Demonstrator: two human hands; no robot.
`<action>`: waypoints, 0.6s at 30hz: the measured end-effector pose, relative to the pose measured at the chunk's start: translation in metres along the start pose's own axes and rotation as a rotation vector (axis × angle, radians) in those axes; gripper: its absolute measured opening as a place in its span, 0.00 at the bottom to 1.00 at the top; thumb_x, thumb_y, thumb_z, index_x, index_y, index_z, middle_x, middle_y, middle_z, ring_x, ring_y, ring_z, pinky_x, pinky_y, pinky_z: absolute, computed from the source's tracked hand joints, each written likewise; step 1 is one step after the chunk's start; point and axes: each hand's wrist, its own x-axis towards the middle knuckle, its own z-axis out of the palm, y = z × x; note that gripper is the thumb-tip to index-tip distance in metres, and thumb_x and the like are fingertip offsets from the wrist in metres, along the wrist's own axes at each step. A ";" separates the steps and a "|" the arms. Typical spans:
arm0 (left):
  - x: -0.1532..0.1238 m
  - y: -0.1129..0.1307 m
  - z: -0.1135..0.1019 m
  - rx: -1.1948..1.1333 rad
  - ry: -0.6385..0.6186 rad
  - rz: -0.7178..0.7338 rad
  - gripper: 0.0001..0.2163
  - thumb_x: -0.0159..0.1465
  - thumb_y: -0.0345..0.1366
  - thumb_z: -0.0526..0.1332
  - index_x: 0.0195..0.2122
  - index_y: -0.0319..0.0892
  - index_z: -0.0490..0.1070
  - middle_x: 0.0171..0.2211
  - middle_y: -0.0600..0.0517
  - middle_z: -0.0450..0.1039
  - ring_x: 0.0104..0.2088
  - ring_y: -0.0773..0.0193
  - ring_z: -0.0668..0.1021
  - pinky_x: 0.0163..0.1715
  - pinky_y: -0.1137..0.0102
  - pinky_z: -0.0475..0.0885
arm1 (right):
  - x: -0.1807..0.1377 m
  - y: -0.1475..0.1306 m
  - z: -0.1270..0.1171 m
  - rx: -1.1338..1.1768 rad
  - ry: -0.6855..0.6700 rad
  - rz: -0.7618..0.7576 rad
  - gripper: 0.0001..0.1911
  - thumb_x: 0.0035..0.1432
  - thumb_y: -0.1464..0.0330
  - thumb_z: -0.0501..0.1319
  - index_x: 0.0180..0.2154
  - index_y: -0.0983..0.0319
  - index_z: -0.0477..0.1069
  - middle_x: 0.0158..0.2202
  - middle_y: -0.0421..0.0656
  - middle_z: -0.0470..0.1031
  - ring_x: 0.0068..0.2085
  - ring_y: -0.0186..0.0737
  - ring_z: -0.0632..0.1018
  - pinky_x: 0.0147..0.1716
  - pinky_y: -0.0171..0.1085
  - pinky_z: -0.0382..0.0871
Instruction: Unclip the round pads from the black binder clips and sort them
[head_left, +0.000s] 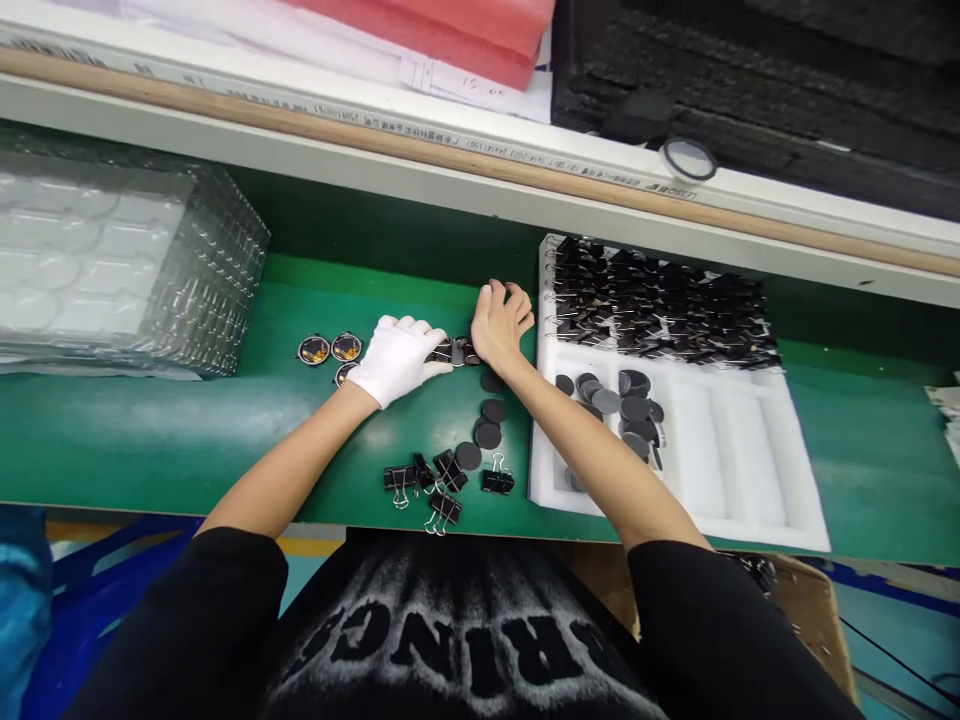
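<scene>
The left hand (397, 358) wears a white cloth glove; the right hand (499, 322) is bare. The surface (187, 440) is a matt green mat, faintly scuffed. The clips (442, 480) are black painted metal with shiny wire handles. The discs (487, 420) look matt dark grey. The tray (742, 450) is white foam, soft-looking. At the surface's left edge, the stack (127, 270) is clear glossy plastic.

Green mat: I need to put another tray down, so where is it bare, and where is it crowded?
The green mat is bare along the near edge, below the stack of clear trays and left of the binder clips. Another bare strip runs right of the white foam tray. It is crowded in the middle: left hand, right hand, black discs, round parts.
</scene>
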 end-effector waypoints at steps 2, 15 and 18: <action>-0.001 0.000 0.001 0.001 0.011 -0.006 0.25 0.72 0.58 0.60 0.58 0.43 0.76 0.52 0.41 0.77 0.52 0.46 0.76 0.49 0.58 0.63 | -0.002 -0.005 -0.005 0.046 0.016 0.004 0.31 0.78 0.55 0.38 0.70 0.59 0.63 0.72 0.54 0.53 0.75 0.53 0.51 0.74 0.59 0.44; 0.005 0.018 -0.044 -0.664 -0.042 -0.203 0.32 0.78 0.57 0.37 0.26 0.43 0.67 0.27 0.47 0.76 0.30 0.60 0.77 0.35 0.67 0.67 | -0.022 0.044 -0.101 0.631 -0.655 -0.361 0.23 0.58 0.56 0.69 0.48 0.67 0.78 0.40 0.47 0.80 0.41 0.39 0.80 0.46 0.37 0.75; 0.021 0.045 -0.050 -0.568 -0.006 -0.196 0.33 0.79 0.54 0.37 0.22 0.44 0.64 0.26 0.47 0.75 0.30 0.60 0.77 0.37 0.66 0.66 | -0.032 0.059 -0.114 0.725 -0.575 -0.190 0.22 0.60 0.58 0.69 0.48 0.67 0.79 0.39 0.47 0.80 0.39 0.37 0.80 0.43 0.36 0.74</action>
